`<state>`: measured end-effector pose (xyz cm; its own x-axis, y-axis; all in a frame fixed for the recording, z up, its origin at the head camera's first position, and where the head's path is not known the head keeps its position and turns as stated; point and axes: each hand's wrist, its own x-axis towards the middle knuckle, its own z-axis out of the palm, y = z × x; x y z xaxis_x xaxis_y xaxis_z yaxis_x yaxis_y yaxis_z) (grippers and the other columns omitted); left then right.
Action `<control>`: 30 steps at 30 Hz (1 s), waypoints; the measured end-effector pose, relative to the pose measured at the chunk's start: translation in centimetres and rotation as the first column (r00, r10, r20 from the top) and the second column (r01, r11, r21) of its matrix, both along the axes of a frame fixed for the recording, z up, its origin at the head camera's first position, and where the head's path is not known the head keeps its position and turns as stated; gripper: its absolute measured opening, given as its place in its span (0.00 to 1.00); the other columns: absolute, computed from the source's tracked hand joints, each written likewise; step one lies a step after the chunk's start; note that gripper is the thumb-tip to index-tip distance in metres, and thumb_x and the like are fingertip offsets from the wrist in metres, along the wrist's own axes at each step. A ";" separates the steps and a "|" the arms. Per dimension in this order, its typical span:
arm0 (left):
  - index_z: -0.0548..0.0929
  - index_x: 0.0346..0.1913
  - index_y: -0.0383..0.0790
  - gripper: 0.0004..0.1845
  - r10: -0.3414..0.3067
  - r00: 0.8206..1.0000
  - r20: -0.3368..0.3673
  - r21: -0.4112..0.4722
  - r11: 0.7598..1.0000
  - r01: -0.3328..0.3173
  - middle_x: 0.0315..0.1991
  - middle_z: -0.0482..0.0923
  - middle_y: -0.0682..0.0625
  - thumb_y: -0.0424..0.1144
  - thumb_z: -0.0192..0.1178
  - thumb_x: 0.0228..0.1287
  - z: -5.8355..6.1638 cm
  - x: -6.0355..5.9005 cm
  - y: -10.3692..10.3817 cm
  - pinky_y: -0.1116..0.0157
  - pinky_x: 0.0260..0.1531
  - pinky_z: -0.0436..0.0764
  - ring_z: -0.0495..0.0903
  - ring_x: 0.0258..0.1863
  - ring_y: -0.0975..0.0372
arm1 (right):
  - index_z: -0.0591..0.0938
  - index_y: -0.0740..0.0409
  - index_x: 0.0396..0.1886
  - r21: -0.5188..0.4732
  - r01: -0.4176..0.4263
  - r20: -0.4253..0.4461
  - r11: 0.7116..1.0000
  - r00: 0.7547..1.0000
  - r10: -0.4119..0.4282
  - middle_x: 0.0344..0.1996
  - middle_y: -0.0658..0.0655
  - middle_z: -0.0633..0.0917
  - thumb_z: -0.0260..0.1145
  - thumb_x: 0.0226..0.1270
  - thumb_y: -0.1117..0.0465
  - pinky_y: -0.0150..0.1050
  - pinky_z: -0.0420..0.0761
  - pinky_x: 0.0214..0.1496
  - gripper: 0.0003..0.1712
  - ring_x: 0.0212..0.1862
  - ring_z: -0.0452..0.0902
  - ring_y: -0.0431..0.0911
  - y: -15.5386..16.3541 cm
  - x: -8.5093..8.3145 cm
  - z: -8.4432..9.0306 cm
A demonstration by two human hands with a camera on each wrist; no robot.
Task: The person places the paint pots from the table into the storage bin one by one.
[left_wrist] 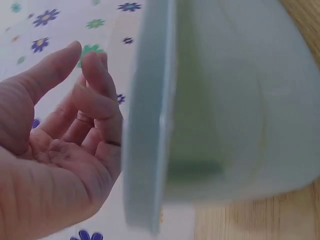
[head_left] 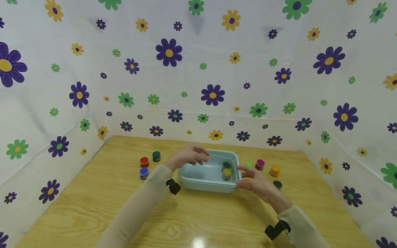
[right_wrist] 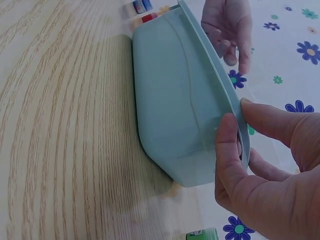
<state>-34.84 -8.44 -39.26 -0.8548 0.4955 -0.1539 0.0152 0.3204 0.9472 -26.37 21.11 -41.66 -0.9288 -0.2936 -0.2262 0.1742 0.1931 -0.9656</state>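
Note:
A light blue plastic tub [head_left: 204,186] sits on the wooden table and holds a yellow-lidded paint jar [head_left: 226,173] and a dark-lidded jar [head_left: 226,166]. My left hand [head_left: 198,157] hovers over the tub's left back rim with its fingers loosely curled and holds nothing. In the left wrist view the left hand [left_wrist: 85,65] lies beside the tub's rim [left_wrist: 150,125] without touching it. My right hand [head_left: 243,174] is at the tub's right rim. The right wrist view shows the right hand [right_wrist: 237,117] pinching the tub [right_wrist: 170,110] at its rim, thumb on the outer wall.
Red [head_left: 144,161], dark green [head_left: 156,156] and blue [head_left: 144,173] jars stand left of the tub. Green [head_left: 248,164], magenta [head_left: 260,164], orange [head_left: 274,171] and black [head_left: 277,185] jars stand to its right. Flower-printed sheets wall the table on three sides.

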 end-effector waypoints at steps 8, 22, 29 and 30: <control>0.81 0.55 0.33 0.20 0.037 0.998 -0.054 -0.011 0.999 -0.037 0.36 0.83 0.49 0.42 0.65 0.65 -0.1 0.4 -2.9 0.69 0.24 0.74 0.79 0.31 0.54 | 0.62 0.60 0.74 0.037 -0.003 -0.003 0.999 1.000 0.003 0.65 0.71 0.63 0.68 0.65 0.65 0.40 0.83 0.57 0.40 0.56 0.71 0.54 0.3 -0.2 0.0; 0.79 0.58 0.35 0.21 0.164 0.985 -0.049 0.015 0.986 -0.163 0.35 0.81 0.51 0.43 0.64 0.67 -0.3 0.6 -9.5 0.70 0.27 0.74 0.74 0.30 0.62 | 0.65 0.59 0.73 0.041 0.016 -0.010 0.999 1.000 -0.016 0.65 0.71 0.65 0.70 0.64 0.65 0.42 0.83 0.57 0.39 0.56 0.72 0.55 0.3 -0.4 -0.2; 0.77 0.59 0.33 0.22 0.253 0.965 -0.064 0.001 0.967 -0.253 0.48 0.83 0.39 0.41 0.64 0.66 -1.4 0.1 -12.6 0.60 0.45 0.85 0.82 0.40 0.58 | 0.66 0.59 0.72 0.042 0.032 -0.007 0.999 0.999 -0.032 0.62 0.69 0.67 0.71 0.61 0.65 0.40 0.84 0.55 0.40 0.55 0.72 0.54 0.4 -0.5 -0.4; 0.76 0.60 0.33 0.24 0.261 0.962 -0.079 -0.008 0.965 -0.262 0.51 0.82 0.38 0.41 0.64 0.66 -1.7 0.1 -13.0 0.57 0.49 0.85 0.82 0.42 0.57 | 0.66 0.59 0.72 0.040 0.032 -0.006 0.999 0.999 -0.031 0.62 0.69 0.67 0.71 0.61 0.66 0.40 0.84 0.55 0.40 0.54 0.72 0.53 0.4 -0.5 -0.5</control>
